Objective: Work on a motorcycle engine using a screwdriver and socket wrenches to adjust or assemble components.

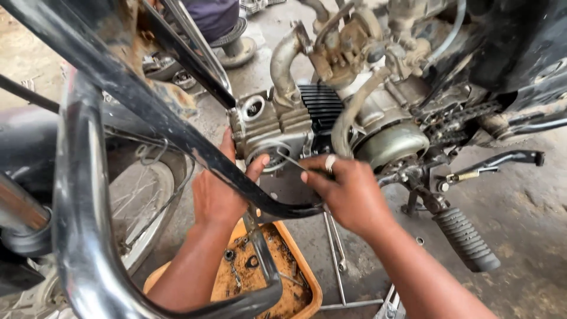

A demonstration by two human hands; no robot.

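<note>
My left hand [217,192] reaches behind a black crash-guard tube [177,133] and rests against the grey cylinder head [269,127] of a motorcycle engine, thumb near its round side opening. My right hand [345,190], a ring on one finger, pinches a thin metal tool [290,159] whose tip points into that opening. A bent exhaust pipe [349,115] curves down just above my right hand.
An orange tray [304,283] holding oily small parts lies on the ground below my arms. Long metal rods [335,254] lie beside it. A footpeg [466,239] and gear lever [502,159] stick out at right. The front wheel [142,201] stands at left.
</note>
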